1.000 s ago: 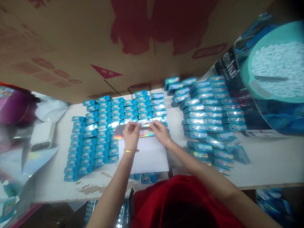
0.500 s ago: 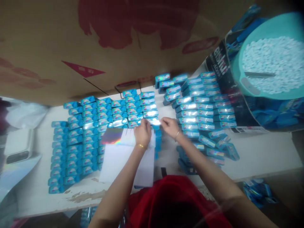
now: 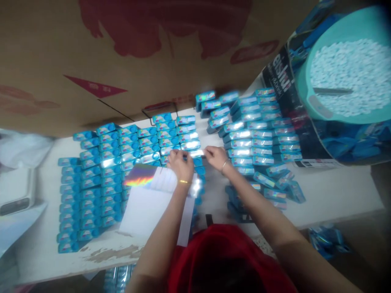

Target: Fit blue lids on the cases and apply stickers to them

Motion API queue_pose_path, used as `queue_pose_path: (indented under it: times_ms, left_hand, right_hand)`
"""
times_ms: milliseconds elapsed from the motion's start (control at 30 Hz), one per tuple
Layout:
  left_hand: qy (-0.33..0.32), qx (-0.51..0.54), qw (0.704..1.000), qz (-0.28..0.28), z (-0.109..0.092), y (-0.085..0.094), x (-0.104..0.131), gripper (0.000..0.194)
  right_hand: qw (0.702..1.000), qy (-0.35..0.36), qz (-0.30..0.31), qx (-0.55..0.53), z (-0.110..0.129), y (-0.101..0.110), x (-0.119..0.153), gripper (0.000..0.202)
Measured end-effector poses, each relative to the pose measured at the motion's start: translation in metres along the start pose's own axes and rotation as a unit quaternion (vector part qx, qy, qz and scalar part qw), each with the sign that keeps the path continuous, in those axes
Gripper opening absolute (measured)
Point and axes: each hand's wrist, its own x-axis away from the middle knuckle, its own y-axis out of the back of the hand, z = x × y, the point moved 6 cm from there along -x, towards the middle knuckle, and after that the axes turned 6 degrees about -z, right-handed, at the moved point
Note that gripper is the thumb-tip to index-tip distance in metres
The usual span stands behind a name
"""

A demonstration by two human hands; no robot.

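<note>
My left hand (image 3: 182,165) is closed over the blue packs at the right end of the left group (image 3: 131,156), above the white sheets (image 3: 146,207). What its curled fingers hold, if anything, is hidden. My right hand (image 3: 215,157) pinches the right end of a small shiny strip (image 3: 196,153), which spans the gap between my two hands. A sheet with a rainbow sheen (image 3: 139,177) lies under my left wrist, on top of blue packs. To the right of my right hand stands a second group of blue packs (image 3: 241,143).
A teal bowl (image 3: 314,108) of small white pieces, with a grey tool (image 3: 332,91) in it, rests on a box at the right. A large cardboard box (image 3: 137,81) walls the back. Loose packs (image 3: 270,179) lie right of centre; a white device (image 3: 15,187) sits far left.
The view has shifted slightly. My left hand has moved a little left and up, away from my right hand, and the shiny strip between them shows more clearly. The white sheets are slightly turned.
</note>
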Motion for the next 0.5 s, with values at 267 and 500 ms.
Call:
queue_pose_path:
  times_ms: [267, 500]
  left_hand:
    - [0.014, -0.028, 1.0, 0.006, 0.004, -0.005, 0.001, 0.011]
    - [0.028, -0.024, 0.999, -0.009, 0.0, -0.006, 0.002, 0.031]
  right_hand:
    - [0.999, -0.041, -0.016, -0.02, -0.015, -0.02, 0.007, 0.021]
    - [0.994, 0.0, -0.069, -0.087, -0.006, -0.036, 0.04, 0.042]
